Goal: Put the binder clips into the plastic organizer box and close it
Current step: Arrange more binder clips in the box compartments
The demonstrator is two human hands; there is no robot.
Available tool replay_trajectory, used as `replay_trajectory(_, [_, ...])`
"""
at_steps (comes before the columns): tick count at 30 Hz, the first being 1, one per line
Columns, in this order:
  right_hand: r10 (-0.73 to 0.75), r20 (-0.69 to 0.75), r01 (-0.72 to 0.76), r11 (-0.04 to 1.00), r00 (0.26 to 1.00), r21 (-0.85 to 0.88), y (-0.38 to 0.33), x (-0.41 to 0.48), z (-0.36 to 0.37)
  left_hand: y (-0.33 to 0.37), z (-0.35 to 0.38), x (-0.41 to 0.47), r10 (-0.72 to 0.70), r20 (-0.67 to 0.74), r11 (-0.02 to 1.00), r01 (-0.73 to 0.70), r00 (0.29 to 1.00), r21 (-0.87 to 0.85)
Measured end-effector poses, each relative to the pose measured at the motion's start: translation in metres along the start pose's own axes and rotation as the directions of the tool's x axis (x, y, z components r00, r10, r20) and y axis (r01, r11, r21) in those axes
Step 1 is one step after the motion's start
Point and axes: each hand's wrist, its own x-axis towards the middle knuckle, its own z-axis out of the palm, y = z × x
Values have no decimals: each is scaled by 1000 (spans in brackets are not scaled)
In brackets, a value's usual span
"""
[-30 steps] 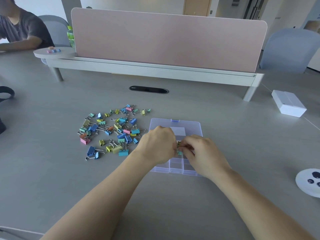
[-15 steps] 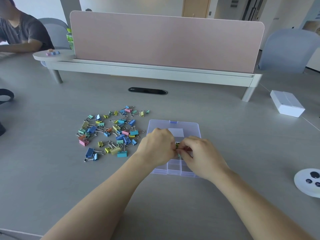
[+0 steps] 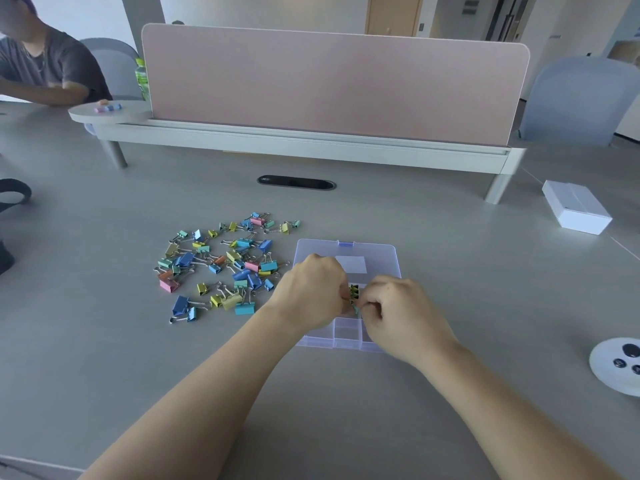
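A clear plastic organizer box (image 3: 346, 337) lies open on the grey table, its lid (image 3: 377, 252) folded back flat. Over the box my left hand (image 3: 311, 292) and my right hand (image 3: 398, 313) meet, fingers curled, pinching small binder clips (image 3: 354, 293) between them; yellow-green and teal ones show in the gap. A loose pile of coloured binder clips (image 3: 221, 265) is spread on the table just left of the box. My hands hide most of the box's compartments.
A pink divider screen on a white raised shelf (image 3: 311, 147) crosses the table behind. A white box (image 3: 575, 211) lies at the right, a white round disc (image 3: 620, 365) at the right edge, a cable slot (image 3: 296, 182) behind the pile. A person sits at far left.
Both hands stay together over the box, still working on the clips between them. The clip pile has not moved; only the view shifted slightly.
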Motion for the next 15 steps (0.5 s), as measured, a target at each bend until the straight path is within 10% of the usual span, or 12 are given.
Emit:
replay_trajectory(11, [20, -140, -21, 1000, 990, -6, -12, -6, 12, 11, -6, -1, 204, 102, 893, -227, 974, 389])
replay_trajectory(15, [40, -128, -42, 999, 991, -12, -11, -6, 13, -6, -11, 4, 247, 111, 932, -267, 963, 245])
